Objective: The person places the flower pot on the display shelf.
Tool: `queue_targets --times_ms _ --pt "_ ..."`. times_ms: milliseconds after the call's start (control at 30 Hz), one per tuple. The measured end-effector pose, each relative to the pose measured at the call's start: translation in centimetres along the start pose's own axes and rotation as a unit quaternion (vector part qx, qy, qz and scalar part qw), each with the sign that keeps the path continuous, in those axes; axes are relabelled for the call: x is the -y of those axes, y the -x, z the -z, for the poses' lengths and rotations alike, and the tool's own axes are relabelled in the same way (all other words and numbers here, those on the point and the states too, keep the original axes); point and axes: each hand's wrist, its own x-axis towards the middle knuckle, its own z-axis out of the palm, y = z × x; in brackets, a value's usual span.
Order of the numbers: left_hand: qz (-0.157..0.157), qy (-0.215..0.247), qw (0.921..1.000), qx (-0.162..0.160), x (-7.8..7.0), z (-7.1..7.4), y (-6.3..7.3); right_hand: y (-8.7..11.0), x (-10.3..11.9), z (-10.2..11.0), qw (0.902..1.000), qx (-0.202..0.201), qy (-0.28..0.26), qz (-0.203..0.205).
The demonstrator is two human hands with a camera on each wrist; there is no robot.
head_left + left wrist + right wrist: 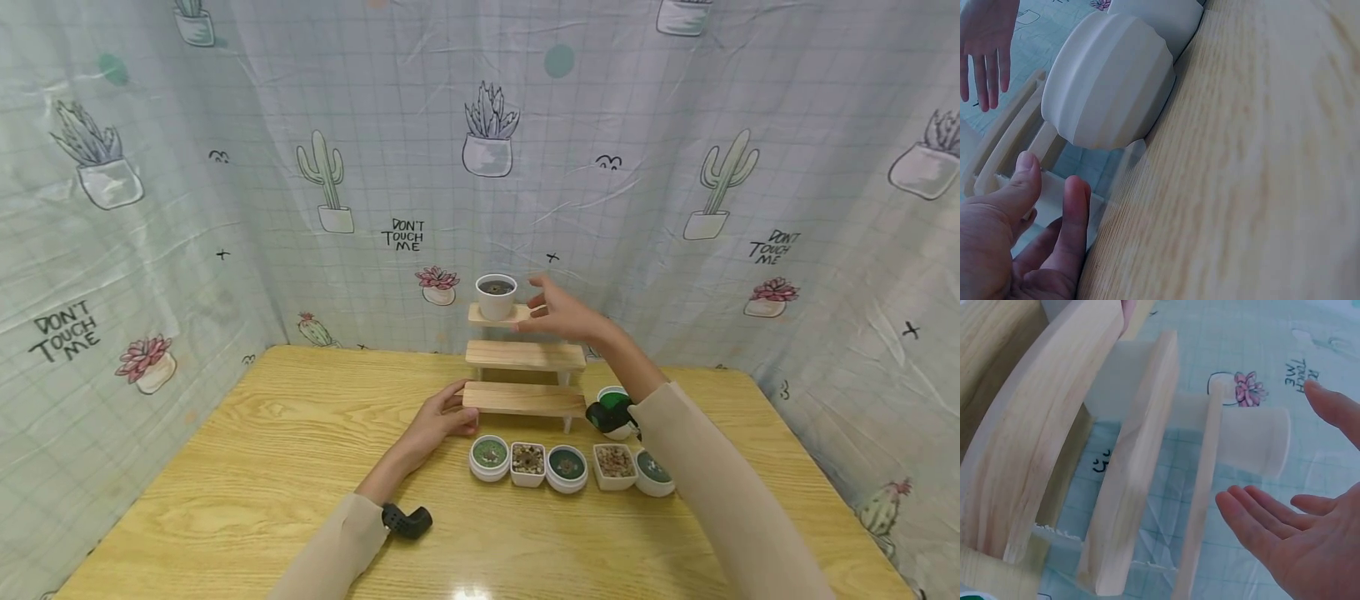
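A three-tier wooden plant stand (525, 398) with white side supports stands near the back of the table. My left hand (442, 417) holds the left end of its lowest shelf, thumb and fingers around the end; the left wrist view shows this hand (1029, 231) close to a white support. On the left of the top shelf sits a white round pot (496, 302) with dark filling. Just right of that pot, my right hand (558, 310) is held with fingers spread, apart from it. In the right wrist view, the pot (1254, 440) is beyond the fingertips (1229, 503).
Before the stand is a row of small pots: a round one with green filling (490, 458), a square pebble pot (528, 463), a dark-filled round pot (566, 468), another square pot (615, 467) and a round one (655, 472). A green-topped pot (615, 400) stands behind, partly hidden. A printed curtain (420, 167) hangs behind.
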Motion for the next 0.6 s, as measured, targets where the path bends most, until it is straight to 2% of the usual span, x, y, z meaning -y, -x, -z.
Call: queue_targets --times_ms 133,300,600 --pt "-0.001 0.0 1.0 0.004 0.1 -0.1 -0.1 1.5 -0.1 0.2 0.9998 0.005 0.013 0.011" --pt "-0.005 0.001 1.0 0.0 0.3 0.0 0.0 3.5 -0.6 0.3 0.9999 0.006 -0.009 0.006" --pt "-0.021 0.0 0.9998 0.001 0.4 0.0 -0.2 7.5 -2.9 0.9 0.9997 -0.013 -0.01 0.021"
